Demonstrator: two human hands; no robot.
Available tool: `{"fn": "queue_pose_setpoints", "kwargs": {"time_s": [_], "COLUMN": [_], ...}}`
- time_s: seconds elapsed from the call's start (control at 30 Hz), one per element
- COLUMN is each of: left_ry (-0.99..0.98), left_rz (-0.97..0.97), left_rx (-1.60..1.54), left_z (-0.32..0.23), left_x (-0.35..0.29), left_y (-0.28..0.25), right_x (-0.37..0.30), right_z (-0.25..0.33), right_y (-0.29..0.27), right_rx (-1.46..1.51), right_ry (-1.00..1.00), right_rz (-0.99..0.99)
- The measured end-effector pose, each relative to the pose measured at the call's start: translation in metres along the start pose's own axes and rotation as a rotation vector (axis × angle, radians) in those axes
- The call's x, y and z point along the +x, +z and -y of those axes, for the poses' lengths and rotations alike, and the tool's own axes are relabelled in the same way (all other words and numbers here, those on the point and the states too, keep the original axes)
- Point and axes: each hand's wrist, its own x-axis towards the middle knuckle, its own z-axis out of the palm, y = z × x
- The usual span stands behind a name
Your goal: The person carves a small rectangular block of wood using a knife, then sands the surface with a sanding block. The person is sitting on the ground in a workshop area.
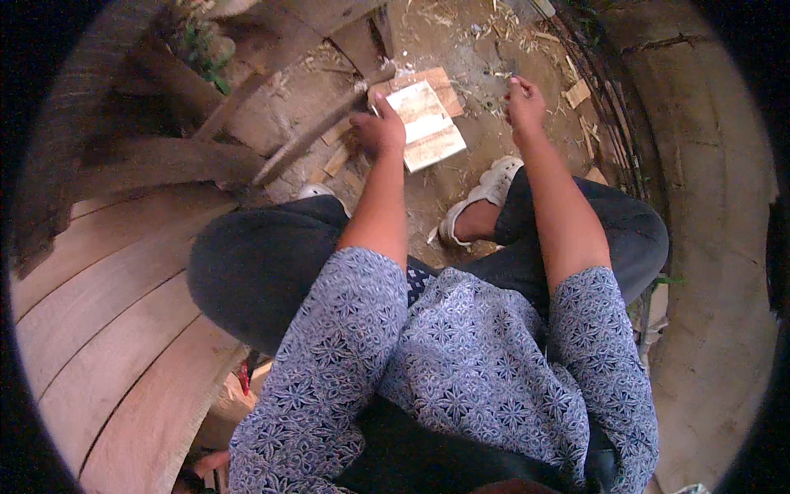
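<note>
Left hand: fingers half-curled at left edge of board, hold unclear | right hand: fingers bent, hold unclear | ground between

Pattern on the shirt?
Shirt: blue-and-white floral, star-like print; shows best in the head view.

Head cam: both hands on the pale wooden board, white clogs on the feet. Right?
One error: not both hands. In the head view, only the left hand is at the pale wooden board, by its left edge; the right hand is apart from it, off to the right. White clogs on the feet stands.
</note>
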Motion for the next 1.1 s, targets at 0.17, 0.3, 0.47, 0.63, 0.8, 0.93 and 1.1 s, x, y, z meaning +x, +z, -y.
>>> {"fn": "queue_pose_setpoints", "kwargs": {"time_s": [0.17, 0.3, 0.47, 0.63, 0.8, 0.93, 1.1], "left_ry": [0.195, 0.408, 0.821, 0.85, 0.99, 1.142, 1.142], "left_rz": [0.118, 0.379, 0.425, 0.619, 0.292, 0.104, 0.057], "left_rx": [-0.288, -0.329, -0.457, -0.467, -0.296, -0.399, -0.478], "left_z": [-0.018, -0.074, -0.133, -0.176, -0.176, -0.169, -0.158], "left_x": [-0.029, -0.044, -0.098, -0.138, -0.149, -0.153, -0.148], "left_y": [-0.014, -0.05, -0.136, -0.223, -0.273, -0.277, -0.277], "right_x": [-0.011, -0.004, -0.03, -0.074, -0.112, -0.144, -0.182], "right_z": [0.114, 0.207, 0.246, 0.274, 0.294, 0.306, 0.319], "right_y": [0.0, -0.048, -0.117, -0.149, -0.154, -0.155, -0.145], "right_rx": [0.178, -0.01, 0.076, 0.236, 0.141, 0.098, 0.203], "right_ry": [-0.008, -0.27, -0.556, -0.526, -0.678, -0.891, -1.056], "right_rz": [0.265, 0.412, 0.523, 0.596, 0.694, 0.766, 0.839]}}
